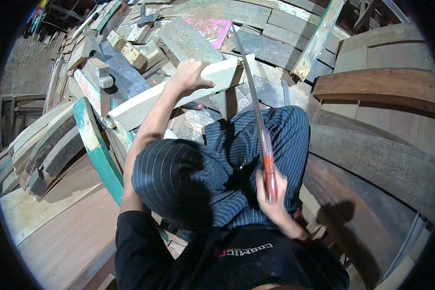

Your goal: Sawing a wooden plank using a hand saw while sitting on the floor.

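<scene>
My left hand (188, 77) is closed over the upper edge of a pale wooden board (145, 104), which slants up to the right in front of my knees. In my right hand (272, 193) is the red-brown handle of a hand saw (256, 104), its long narrow blade seen almost edge-on and pointing away from me. Near its far part, the blade crosses the board's right end, and a short stretch of board shows beyond it. Whether the teeth are sunk in the wood I cannot tell. My fingers' far side on the board is hidden.
A red and black tool handle (193, 105) lies below the board. Beyond are offcuts, a pink sheet (212, 31) and a hammer (147, 18). A green-and-white plank (99, 150) and curved pieces stand left; a thick brown beam (379, 89) and a post (319, 41) are right.
</scene>
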Action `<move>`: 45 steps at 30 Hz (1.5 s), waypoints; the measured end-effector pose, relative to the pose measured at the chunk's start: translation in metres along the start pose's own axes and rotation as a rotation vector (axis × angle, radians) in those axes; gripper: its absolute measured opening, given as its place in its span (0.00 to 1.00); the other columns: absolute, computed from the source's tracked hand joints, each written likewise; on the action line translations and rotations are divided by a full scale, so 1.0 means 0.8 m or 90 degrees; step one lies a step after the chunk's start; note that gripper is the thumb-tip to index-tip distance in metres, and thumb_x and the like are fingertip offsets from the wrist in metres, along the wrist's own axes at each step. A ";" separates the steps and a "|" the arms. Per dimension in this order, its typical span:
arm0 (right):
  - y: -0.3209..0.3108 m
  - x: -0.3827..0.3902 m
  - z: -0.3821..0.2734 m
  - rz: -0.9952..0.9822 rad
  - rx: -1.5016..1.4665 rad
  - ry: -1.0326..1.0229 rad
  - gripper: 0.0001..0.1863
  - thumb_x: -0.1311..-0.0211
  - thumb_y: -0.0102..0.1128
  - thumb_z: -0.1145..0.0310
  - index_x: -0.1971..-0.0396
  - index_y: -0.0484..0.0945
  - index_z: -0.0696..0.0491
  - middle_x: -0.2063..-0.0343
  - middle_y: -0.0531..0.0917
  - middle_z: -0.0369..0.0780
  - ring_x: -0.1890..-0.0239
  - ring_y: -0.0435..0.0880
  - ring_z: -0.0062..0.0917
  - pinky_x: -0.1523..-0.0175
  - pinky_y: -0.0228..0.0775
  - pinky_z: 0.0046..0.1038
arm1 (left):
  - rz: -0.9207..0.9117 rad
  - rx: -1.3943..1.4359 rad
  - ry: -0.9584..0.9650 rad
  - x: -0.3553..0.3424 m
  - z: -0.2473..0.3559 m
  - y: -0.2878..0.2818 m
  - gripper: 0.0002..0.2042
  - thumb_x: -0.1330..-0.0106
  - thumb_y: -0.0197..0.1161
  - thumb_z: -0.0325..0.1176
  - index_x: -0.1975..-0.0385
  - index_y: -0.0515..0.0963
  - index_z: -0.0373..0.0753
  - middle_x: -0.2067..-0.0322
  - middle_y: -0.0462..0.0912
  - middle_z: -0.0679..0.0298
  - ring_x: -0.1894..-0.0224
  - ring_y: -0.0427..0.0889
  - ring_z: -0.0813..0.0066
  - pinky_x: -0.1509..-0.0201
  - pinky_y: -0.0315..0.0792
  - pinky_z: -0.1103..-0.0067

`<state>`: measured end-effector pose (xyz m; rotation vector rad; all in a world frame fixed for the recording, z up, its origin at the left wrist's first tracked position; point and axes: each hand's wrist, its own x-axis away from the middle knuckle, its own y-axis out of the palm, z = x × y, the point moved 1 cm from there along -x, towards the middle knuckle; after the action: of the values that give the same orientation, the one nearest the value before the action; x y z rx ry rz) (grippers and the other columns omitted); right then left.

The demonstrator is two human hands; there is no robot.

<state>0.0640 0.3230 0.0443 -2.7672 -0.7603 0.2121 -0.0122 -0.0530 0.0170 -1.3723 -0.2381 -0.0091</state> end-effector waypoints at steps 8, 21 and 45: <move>-0.016 -0.107 0.004 0.032 -0.258 0.232 0.04 0.36 0.61 0.75 0.69 0.75 0.58 0.81 0.73 0.30 0.83 0.69 0.11 0.77 0.61 0.18 | 0.070 0.009 0.073 -0.003 0.021 0.022 0.26 0.49 0.70 0.47 0.56 0.80 0.33 0.74 0.82 0.42 0.65 0.84 0.45 0.57 0.78 0.59; -0.045 -0.146 -0.048 0.207 -0.058 0.392 0.26 0.36 0.60 0.61 0.46 0.73 0.65 0.81 0.69 0.33 0.80 0.65 0.16 0.74 0.55 0.20 | -0.004 0.013 0.010 -0.014 0.016 -0.003 0.25 0.52 0.73 0.48 0.63 0.82 0.32 0.69 0.83 0.41 0.62 0.84 0.45 0.55 0.76 0.62; -0.055 -0.100 -0.016 0.031 -0.278 0.285 0.06 0.35 0.62 0.74 0.66 0.73 0.57 0.81 0.71 0.30 0.83 0.67 0.10 0.78 0.59 0.16 | 0.083 -0.155 -0.086 0.016 0.048 0.028 0.31 0.49 0.70 0.62 0.57 0.82 0.40 0.73 0.84 0.48 0.68 0.85 0.51 0.61 0.79 0.62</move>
<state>-0.0227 0.3153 0.0750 -3.0543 -0.6785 -0.6179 -0.0030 -0.0093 0.0041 -1.6307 -0.2665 0.1681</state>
